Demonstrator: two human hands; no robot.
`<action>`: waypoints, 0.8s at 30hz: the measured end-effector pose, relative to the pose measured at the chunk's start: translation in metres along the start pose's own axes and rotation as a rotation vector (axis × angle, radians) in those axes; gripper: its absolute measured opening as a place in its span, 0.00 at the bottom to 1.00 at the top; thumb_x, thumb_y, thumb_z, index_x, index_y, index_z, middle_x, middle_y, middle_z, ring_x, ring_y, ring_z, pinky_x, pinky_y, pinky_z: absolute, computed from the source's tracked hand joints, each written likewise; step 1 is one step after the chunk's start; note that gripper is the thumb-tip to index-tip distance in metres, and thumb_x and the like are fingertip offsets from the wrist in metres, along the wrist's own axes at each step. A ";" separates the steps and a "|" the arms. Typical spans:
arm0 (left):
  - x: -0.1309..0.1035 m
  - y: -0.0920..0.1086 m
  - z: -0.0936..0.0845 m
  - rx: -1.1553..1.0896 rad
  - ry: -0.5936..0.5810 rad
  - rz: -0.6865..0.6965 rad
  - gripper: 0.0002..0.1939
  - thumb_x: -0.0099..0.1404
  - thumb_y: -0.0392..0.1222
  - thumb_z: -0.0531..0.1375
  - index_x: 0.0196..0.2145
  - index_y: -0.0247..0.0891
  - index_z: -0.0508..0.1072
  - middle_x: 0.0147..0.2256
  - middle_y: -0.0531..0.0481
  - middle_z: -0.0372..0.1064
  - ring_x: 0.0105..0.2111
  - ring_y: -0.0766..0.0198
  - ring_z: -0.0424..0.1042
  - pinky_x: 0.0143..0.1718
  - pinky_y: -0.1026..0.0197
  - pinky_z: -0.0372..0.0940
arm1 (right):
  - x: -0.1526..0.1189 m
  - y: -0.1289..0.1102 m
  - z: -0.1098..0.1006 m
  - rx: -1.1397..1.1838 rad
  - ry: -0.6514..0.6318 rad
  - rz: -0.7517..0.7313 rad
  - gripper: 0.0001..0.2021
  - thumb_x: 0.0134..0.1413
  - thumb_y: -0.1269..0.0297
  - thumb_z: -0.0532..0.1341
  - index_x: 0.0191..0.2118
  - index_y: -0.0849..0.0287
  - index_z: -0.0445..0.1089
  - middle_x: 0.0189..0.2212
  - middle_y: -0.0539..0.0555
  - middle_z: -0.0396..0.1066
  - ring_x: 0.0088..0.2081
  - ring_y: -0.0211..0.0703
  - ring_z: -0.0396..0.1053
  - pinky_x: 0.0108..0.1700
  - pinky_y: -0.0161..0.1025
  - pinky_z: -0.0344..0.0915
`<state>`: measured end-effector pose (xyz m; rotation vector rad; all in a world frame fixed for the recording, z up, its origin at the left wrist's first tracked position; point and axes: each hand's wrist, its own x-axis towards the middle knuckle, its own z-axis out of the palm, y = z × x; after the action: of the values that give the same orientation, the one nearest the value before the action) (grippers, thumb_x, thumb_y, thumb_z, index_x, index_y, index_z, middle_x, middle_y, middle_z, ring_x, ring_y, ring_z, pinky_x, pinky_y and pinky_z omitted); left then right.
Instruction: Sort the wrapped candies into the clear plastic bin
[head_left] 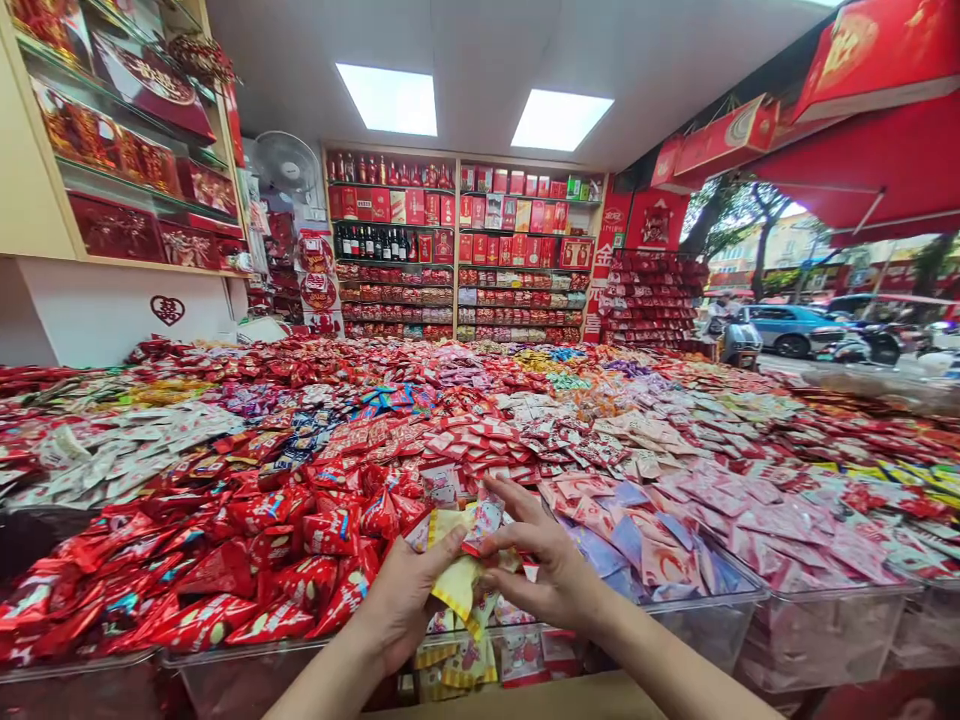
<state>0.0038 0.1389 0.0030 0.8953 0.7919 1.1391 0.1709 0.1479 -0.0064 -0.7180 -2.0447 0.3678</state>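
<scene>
I'm handling a yellow sweet packet (454, 582) and a red-edged cartoon packet (486, 522), lower centre of the frame.

My left hand (405, 598) is pinching the yellow packet between thumb and fingers; my right hand (551, 565) is curving with fingers parted, fingertips meeting the cartoon packet, though I can't tell whether they're gripping it. Both packets are sitting between the red foil packets (270, 560) at lower left and the pink-and-lilac packets (652, 545) at lower right. As I'm judging it, a light pinch near the crimped ends is suiting such thin wrappers, and holding the 2 packets slightly fanned is keeping either from slipping loose.
</scene>
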 end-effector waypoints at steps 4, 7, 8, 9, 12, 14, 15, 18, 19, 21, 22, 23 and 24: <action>-0.001 0.000 0.003 0.015 -0.003 -0.002 0.13 0.52 0.40 0.63 0.36 0.34 0.71 0.28 0.47 0.75 0.23 0.64 0.71 0.28 0.60 0.66 | -0.001 0.001 -0.001 -0.016 0.011 0.046 0.05 0.50 0.66 0.57 0.33 0.57 0.70 0.60 0.57 0.47 0.58 0.48 0.50 0.53 0.46 0.55; -0.002 0.001 0.007 0.040 0.011 0.009 0.12 0.53 0.40 0.62 0.36 0.34 0.71 0.30 0.46 0.75 0.23 0.64 0.71 0.27 0.61 0.66 | -0.001 0.001 -0.002 -0.096 0.026 0.041 0.07 0.50 0.67 0.57 0.37 0.55 0.68 0.58 0.57 0.48 0.56 0.47 0.52 0.52 0.46 0.56; -0.002 0.001 0.008 0.044 0.010 0.012 0.13 0.53 0.40 0.62 0.37 0.34 0.71 0.30 0.46 0.75 0.23 0.63 0.72 0.27 0.60 0.67 | -0.001 0.000 -0.002 -0.129 0.029 0.038 0.11 0.50 0.68 0.57 0.41 0.54 0.67 0.57 0.58 0.50 0.56 0.47 0.52 0.52 0.45 0.56; -0.002 0.001 0.009 0.047 0.008 0.012 0.13 0.53 0.40 0.62 0.37 0.34 0.71 0.31 0.46 0.75 0.24 0.62 0.72 0.27 0.60 0.67 | 0.000 0.000 -0.003 -0.163 0.030 0.037 0.14 0.50 0.69 0.57 0.45 0.54 0.65 0.55 0.58 0.52 0.55 0.46 0.53 0.51 0.45 0.56; -0.001 -0.001 0.009 0.027 0.020 0.024 0.16 0.51 0.39 0.63 0.39 0.34 0.71 0.33 0.45 0.76 0.29 0.58 0.74 0.30 0.58 0.68 | 0.004 -0.002 -0.006 -0.259 0.027 0.070 0.14 0.48 0.69 0.59 0.43 0.55 0.66 0.47 0.57 0.60 0.48 0.45 0.58 0.48 0.44 0.57; 0.000 -0.002 0.010 0.004 0.061 0.037 0.18 0.50 0.38 0.64 0.40 0.34 0.71 0.33 0.45 0.76 0.30 0.56 0.74 0.31 0.57 0.69 | 0.006 -0.002 -0.010 -0.301 0.053 0.137 0.08 0.45 0.67 0.62 0.35 0.56 0.67 0.38 0.54 0.65 0.43 0.44 0.60 0.45 0.43 0.58; 0.000 -0.002 0.010 -0.004 0.089 0.045 0.18 0.49 0.38 0.65 0.40 0.34 0.71 0.33 0.45 0.76 0.30 0.56 0.74 0.31 0.57 0.69 | 0.007 -0.001 -0.013 -0.321 0.075 0.194 0.06 0.44 0.66 0.63 0.31 0.57 0.67 0.34 0.53 0.66 0.40 0.44 0.60 0.42 0.42 0.58; -0.001 -0.002 0.011 -0.018 0.161 0.049 0.16 0.48 0.37 0.65 0.36 0.32 0.73 0.32 0.43 0.76 0.29 0.54 0.75 0.28 0.57 0.70 | 0.006 0.005 -0.019 -0.395 0.143 0.416 0.07 0.43 0.62 0.62 0.26 0.58 0.64 0.26 0.51 0.65 0.34 0.44 0.61 0.35 0.39 0.57; -0.001 -0.002 0.011 -0.023 0.179 0.046 0.14 0.48 0.37 0.65 0.34 0.32 0.73 0.31 0.43 0.76 0.29 0.54 0.75 0.28 0.57 0.70 | 0.005 0.007 -0.020 -0.409 0.145 0.479 0.07 0.44 0.61 0.61 0.27 0.58 0.64 0.26 0.51 0.65 0.33 0.43 0.61 0.34 0.38 0.57; -0.002 -0.002 0.012 -0.036 0.204 0.043 0.12 0.48 0.36 0.65 0.33 0.32 0.73 0.29 0.43 0.76 0.28 0.54 0.75 0.27 0.56 0.70 | 0.002 0.010 -0.021 -0.398 0.105 0.565 0.09 0.45 0.61 0.59 0.33 0.59 0.64 0.27 0.52 0.66 0.31 0.42 0.62 0.32 0.37 0.57; -0.002 -0.002 0.012 -0.041 0.216 0.044 0.12 0.48 0.36 0.65 0.33 0.32 0.73 0.28 0.44 0.76 0.27 0.54 0.75 0.27 0.56 0.70 | 0.001 0.010 -0.021 -0.379 0.069 0.588 0.12 0.46 0.62 0.57 0.38 0.59 0.63 0.28 0.52 0.66 0.31 0.42 0.62 0.33 0.37 0.57; -0.002 -0.002 0.012 -0.045 0.228 0.046 0.13 0.48 0.35 0.65 0.34 0.33 0.73 0.28 0.44 0.76 0.26 0.55 0.75 0.25 0.57 0.70 | 0.001 0.010 -0.020 -0.359 0.033 0.598 0.16 0.47 0.64 0.56 0.44 0.60 0.61 0.29 0.52 0.67 0.31 0.41 0.63 0.33 0.37 0.57; -0.002 -0.002 0.012 -0.049 0.239 0.050 0.13 0.48 0.35 0.65 0.34 0.33 0.73 0.27 0.45 0.76 0.25 0.55 0.75 0.24 0.57 0.70 | 0.000 0.010 -0.019 -0.340 0.001 0.599 0.20 0.47 0.66 0.55 0.49 0.59 0.58 0.30 0.53 0.67 0.31 0.41 0.64 0.34 0.37 0.57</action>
<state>0.0145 0.1341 0.0069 0.7497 0.9354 1.3204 0.1901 0.1552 -0.0009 -1.5466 -1.8749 0.3535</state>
